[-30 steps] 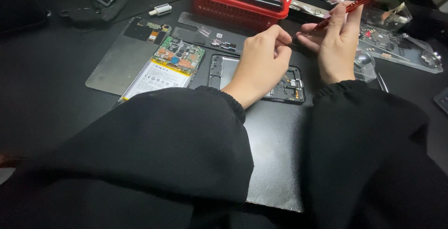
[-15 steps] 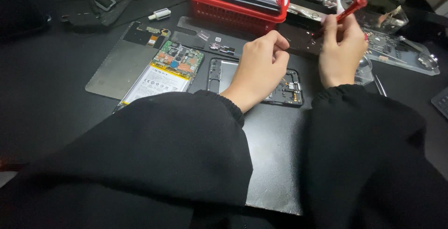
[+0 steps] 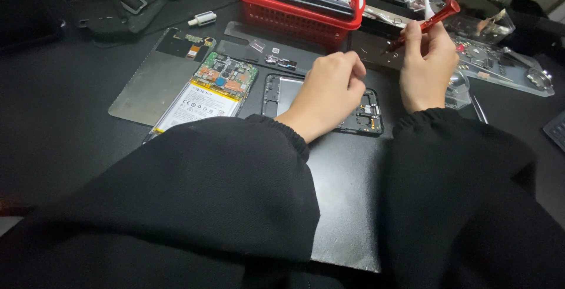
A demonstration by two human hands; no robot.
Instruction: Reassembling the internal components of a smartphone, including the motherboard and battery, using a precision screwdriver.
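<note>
A red basket [image 3: 297, 0] of flat panels stood at the back of the mat, and an opened phone [image 3: 206, 92] with its battery showing lay to the left. Your left hand [image 3: 329, 89], fingers curled nearly closed, rested over the black phone frame [image 3: 359, 115] at centre. Your right hand [image 3: 428, 65] was clamped on a red screwdriver [image 3: 426, 24], raised beside the basket.

Red basket [image 3: 306, 6] (phones inside), grey plate [image 3: 150, 86].
</note>
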